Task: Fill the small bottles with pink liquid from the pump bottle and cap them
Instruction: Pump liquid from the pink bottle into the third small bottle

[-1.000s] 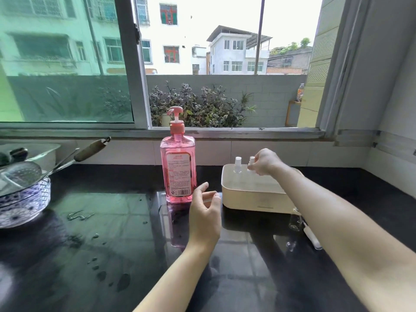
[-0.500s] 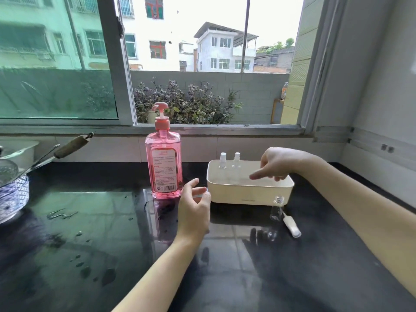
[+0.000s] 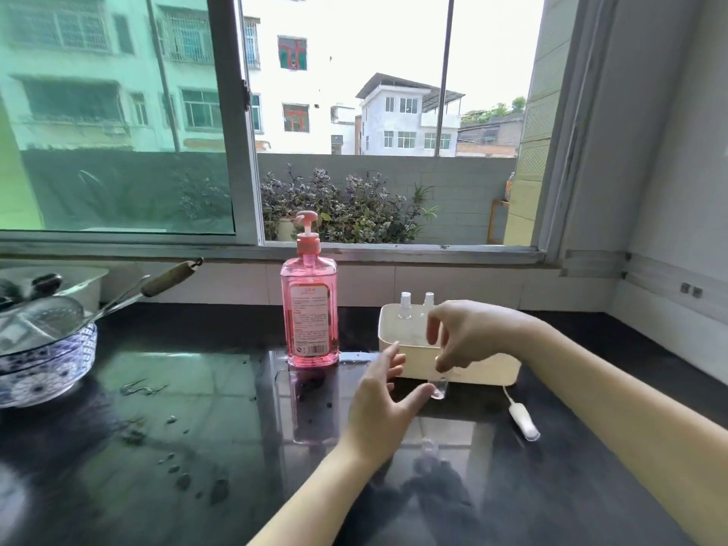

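A tall pump bottle [image 3: 309,313] of pink liquid stands upright on the black counter near the window sill. To its right sits a cream box [image 3: 480,368] with two capped small bottles [image 3: 405,306] standing at its back edge. My right hand [image 3: 468,334] pinches a small clear bottle [image 3: 438,389] by its top, just above the counter in front of the box. My left hand [image 3: 384,403] is open, its thumb close to that bottle. A white spray cap with its tube [image 3: 520,419] lies on the counter to the right.
A blue-patterned glass bowl [image 3: 47,368] with a strainer and a wooden-handled utensil [image 3: 169,273] stands at the left. Water drops [image 3: 185,478] dot the counter. A tiled wall runs along the right side.
My right hand came off the box, took the small clear bottle from the counter and carried it left. My left hand moved right toward it and spread its fingers.
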A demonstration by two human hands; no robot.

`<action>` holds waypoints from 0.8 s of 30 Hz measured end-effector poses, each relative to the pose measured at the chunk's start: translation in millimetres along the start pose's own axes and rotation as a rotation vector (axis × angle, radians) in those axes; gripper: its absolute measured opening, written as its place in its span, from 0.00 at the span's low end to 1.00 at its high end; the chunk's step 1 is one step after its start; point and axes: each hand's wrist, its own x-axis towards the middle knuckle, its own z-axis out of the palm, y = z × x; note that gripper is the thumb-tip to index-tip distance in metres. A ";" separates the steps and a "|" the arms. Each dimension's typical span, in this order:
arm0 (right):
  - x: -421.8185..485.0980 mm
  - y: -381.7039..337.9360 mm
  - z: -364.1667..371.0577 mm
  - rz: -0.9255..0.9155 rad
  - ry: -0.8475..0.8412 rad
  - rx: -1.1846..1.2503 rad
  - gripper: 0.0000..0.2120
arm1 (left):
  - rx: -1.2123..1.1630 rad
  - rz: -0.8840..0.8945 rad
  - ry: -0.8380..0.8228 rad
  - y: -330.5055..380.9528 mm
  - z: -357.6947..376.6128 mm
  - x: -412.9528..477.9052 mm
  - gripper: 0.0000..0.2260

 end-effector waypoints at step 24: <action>138.6 -121.5 -58.1 -0.539 0.706 0.171 0.09 | -0.147 -0.093 0.504 18.0 -145.3 115.7 0.16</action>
